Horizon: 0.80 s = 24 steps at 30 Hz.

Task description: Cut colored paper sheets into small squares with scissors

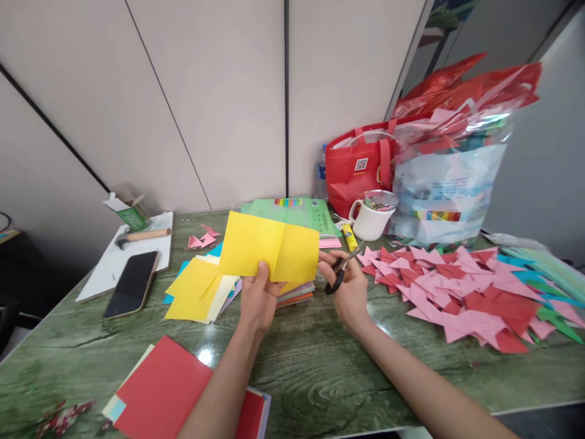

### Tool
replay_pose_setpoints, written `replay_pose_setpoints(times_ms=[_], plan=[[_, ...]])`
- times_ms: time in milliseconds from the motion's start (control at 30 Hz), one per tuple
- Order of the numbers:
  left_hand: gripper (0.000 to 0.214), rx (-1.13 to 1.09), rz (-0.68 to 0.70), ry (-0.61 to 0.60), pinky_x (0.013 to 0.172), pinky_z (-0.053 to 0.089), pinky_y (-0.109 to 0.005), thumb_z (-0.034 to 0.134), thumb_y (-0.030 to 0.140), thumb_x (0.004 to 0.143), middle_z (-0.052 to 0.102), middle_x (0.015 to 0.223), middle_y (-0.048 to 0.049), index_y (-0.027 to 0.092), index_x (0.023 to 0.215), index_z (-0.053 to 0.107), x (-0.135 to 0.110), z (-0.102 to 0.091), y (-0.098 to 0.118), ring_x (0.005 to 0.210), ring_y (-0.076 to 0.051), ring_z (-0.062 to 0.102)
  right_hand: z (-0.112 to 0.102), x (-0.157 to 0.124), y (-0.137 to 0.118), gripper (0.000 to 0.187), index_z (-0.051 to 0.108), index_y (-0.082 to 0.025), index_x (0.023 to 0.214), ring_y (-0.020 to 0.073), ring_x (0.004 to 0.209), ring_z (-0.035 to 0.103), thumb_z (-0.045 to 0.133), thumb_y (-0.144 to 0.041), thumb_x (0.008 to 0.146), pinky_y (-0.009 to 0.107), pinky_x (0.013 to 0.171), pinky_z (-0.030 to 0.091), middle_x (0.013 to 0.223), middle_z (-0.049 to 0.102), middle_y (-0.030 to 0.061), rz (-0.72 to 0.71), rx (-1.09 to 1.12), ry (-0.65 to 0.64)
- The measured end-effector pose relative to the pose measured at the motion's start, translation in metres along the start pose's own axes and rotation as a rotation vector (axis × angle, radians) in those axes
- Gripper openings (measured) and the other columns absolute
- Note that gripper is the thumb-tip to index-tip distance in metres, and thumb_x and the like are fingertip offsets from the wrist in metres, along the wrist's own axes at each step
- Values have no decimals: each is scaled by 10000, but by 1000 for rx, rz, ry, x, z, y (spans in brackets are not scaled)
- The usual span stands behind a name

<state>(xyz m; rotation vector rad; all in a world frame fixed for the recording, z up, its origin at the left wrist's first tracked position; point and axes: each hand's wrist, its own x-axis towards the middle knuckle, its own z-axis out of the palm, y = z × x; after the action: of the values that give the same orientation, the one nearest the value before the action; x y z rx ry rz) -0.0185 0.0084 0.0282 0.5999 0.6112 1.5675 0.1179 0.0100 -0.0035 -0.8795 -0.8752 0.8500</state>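
Observation:
A sheet of yellow paper [256,241] with a crease down it is pinched in my left hand [259,296], thumb on the near face. In my right hand [351,289] is a pair of black-handled scissors [337,282], its blades pointing up and away to the right. The right fingers are near the paper's right edge; whether they touch it I cannot tell. Cut yellow pieces [194,286] lie over white and blue sheets to the left. Partly hidden beneath the held sheet is a stack of coloured paper [297,296].
Folded pink and red paper pieces [470,289] cover the right side. Behind stand a white mug [371,219], glue stick [350,238], red bag [347,177] and clear plastic bag [448,189]. At left are a phone [132,283] and hammer [146,236]; red sheets [164,384] lie in front.

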Motion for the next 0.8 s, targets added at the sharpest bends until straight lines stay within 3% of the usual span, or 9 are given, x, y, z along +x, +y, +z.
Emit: replay_pose_setpoints(times_ms=[233,467,800], plan=[[280,-21,5,24,826,454,-394,595,239,720,639,1016,-63,196,997,579,1,-2,1,927,-192,592,-1,-1,1,291,545,-180,842,96,599,524,703,-231,604,208,546,430,677,556,-26,10,-75,80],[259,-20,41,95,833,452,-371,604,247,712,652,988,-40,208,967,588,6,-3,3,924,-171,594,0,-2,-3,298,535,-179,837,101,629,513,707,-226,598,203,549,408,712,541,-12,-19,-70,145],[433,227,-130,-76,758,510,-382,657,205,647,641,1004,-53,201,1062,533,-1,-7,7,878,-201,610,-5,6,-4,280,552,-177,865,111,647,525,683,-239,626,228,600,421,727,559,-4,-79,-84,157]])
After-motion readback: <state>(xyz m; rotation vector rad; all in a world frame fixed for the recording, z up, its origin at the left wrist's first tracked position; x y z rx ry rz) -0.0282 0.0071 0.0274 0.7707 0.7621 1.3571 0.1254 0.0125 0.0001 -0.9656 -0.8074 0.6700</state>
